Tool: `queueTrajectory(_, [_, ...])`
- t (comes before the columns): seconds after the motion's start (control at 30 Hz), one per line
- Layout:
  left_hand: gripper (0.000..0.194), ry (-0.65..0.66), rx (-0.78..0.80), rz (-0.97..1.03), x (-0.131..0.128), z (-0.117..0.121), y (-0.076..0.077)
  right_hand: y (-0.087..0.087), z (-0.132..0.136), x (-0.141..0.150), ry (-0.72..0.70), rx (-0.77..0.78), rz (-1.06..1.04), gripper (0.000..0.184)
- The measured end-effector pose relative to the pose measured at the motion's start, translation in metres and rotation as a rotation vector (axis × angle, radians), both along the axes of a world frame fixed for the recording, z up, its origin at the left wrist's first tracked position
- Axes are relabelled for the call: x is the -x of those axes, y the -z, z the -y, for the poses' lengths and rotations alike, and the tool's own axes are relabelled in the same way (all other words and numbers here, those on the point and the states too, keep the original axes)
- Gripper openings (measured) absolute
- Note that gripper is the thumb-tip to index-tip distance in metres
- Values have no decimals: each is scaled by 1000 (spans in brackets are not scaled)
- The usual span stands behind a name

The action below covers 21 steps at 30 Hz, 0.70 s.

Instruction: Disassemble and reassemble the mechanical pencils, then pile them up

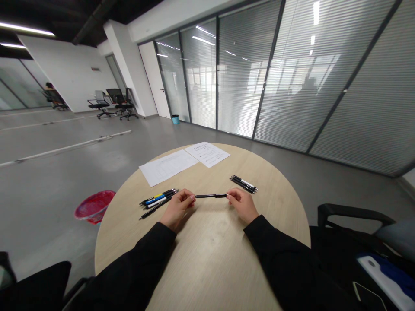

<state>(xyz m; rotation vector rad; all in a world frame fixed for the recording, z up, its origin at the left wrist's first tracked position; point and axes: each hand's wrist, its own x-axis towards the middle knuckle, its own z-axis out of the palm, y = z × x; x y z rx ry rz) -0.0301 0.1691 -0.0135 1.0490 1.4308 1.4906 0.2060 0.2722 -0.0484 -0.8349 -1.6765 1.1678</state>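
Note:
A slim black pen [210,196] is held level above the wooden table, stretched between both hands. My left hand [179,207] pinches its left end, and my right hand [242,204] pinches the right end, where a clip shows. Left of my left hand lies a loose group of pens [157,200], in black, white, blue and yellow; part of it is hidden behind that hand. Just beyond my right hand, several black and white pens [244,183] lie side by side, slanting down to the right.
The round wooden table [210,255] carries two printed paper sheets, one on the left [168,166] and one on the right [207,154], at its far side. A red-lined bin [94,206] stands on the floor to the left. At right is a black chair [337,250] with a phone [368,296].

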Motion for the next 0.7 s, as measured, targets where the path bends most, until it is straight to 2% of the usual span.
queueTrajectory(0.7, [32,-15,11,40,-2,0,-2,-9,4,-2,15,-22,58,17])
